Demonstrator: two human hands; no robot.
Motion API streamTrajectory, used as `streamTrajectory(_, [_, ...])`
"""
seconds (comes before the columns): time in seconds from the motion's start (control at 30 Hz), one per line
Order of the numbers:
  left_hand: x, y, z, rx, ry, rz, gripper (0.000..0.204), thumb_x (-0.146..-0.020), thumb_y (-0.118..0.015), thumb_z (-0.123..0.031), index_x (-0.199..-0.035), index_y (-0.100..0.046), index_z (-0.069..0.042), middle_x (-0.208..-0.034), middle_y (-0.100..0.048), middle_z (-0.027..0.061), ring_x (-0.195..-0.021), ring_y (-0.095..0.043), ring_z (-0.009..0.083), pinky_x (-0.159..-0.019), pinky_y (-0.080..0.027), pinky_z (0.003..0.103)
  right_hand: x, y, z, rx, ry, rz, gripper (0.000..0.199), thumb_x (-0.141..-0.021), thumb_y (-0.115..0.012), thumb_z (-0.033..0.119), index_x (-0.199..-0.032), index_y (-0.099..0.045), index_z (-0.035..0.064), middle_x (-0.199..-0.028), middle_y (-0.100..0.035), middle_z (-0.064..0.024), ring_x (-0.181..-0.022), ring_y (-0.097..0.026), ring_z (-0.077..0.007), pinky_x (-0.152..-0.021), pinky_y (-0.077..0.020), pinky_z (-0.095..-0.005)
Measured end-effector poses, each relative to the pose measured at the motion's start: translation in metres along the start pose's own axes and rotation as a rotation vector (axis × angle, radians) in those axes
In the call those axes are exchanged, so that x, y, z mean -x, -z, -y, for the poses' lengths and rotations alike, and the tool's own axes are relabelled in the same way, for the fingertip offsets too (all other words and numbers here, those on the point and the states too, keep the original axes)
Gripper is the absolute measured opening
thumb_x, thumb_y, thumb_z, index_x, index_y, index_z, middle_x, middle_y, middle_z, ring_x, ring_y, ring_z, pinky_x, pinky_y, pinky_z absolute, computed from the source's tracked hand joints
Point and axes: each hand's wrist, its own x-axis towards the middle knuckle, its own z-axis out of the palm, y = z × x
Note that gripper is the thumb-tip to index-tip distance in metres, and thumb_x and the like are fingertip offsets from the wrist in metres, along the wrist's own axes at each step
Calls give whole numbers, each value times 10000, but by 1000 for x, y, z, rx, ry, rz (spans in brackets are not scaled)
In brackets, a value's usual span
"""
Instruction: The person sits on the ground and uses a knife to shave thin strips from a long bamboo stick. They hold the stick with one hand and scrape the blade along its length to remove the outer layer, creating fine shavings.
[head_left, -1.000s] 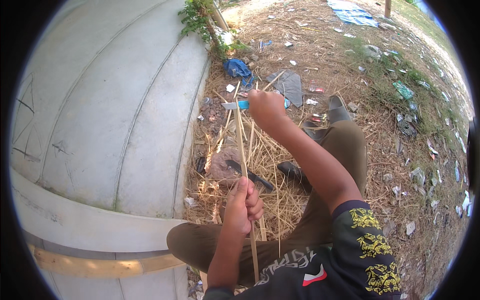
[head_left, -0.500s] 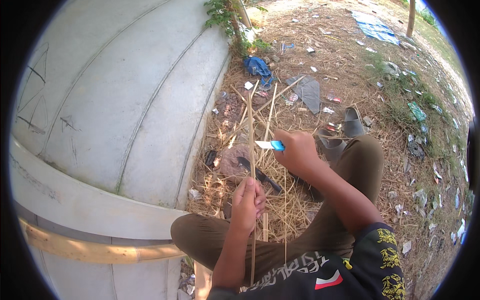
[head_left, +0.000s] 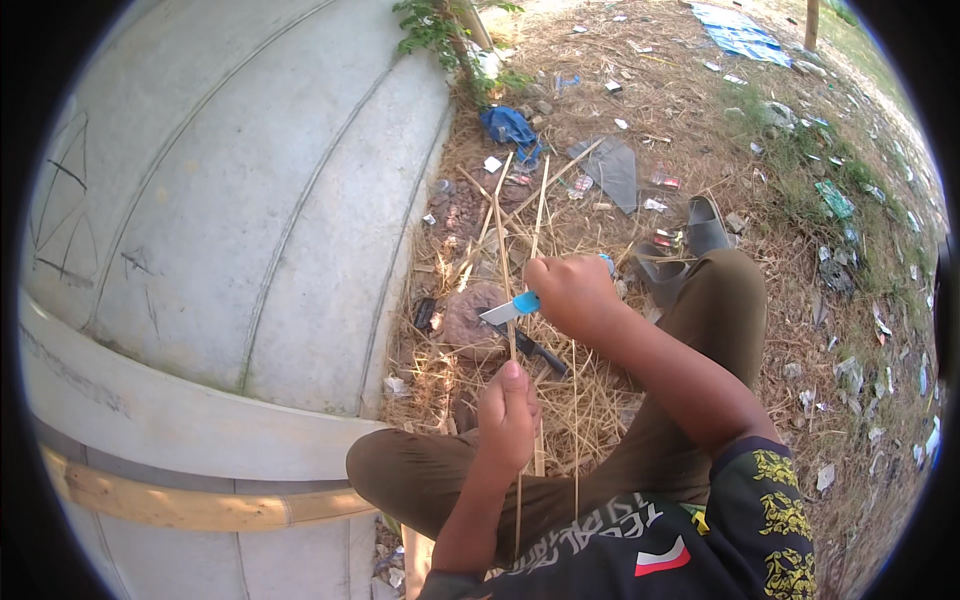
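Observation:
My left hand (head_left: 507, 420) is closed around a long, thin bamboo strip (head_left: 504, 250), which stands nearly upright in view and runs down past my leg. A blue cutter knife (head_left: 526, 302) is gripped in my right hand (head_left: 575, 292), its pale blade pointing left and slightly down. That blade crosses the strip a little above my left thumb and seems to touch it. Below the blade, a dark-handled knife (head_left: 544, 357) lies by a reddish stone (head_left: 468, 322), partly hidden by the strip.
More bamboo strips (head_left: 540, 205) and shavings lie between my legs. To the left rises a grey concrete wall (head_left: 230, 200), with a bamboo pole (head_left: 180, 502) near its base. Grey sandals (head_left: 706, 228), a blue cloth (head_left: 510, 128) and scattered litter are on the ground.
My right hand has moved down and slightly left, bringing the blade lower along the strip and closer to my left hand. The blade now tilts more. My left hand keeps its hold.

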Motion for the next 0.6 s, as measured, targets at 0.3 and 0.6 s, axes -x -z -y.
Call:
streamTrajectory(0.3, [42, -42, 35, -75, -6, 269, 369, -1093, -380, -368, -824, -406, -116, -629, -331, -43, -490, -310, 54, -434, -280, 226, -57, 62, -103, 274, -844, -19, 129, -851, -654, 123, -880, -752, 43, -774, -717, -169, -766, -737, -312, -666, -579, -419])
streamTrajectory(0.6, [-7, 1, 3, 338, 165, 107, 297, -1080, -445, -333, -873, -422, -122, -626, -353, -40, -452, -313, 41, -387, -288, 208, -24, 50, -35, -89, -415, 12, 146, -832, -650, 218, -795, -680, 81, -687, -666, -157, -661, -667, -371, -623, -524, -482])
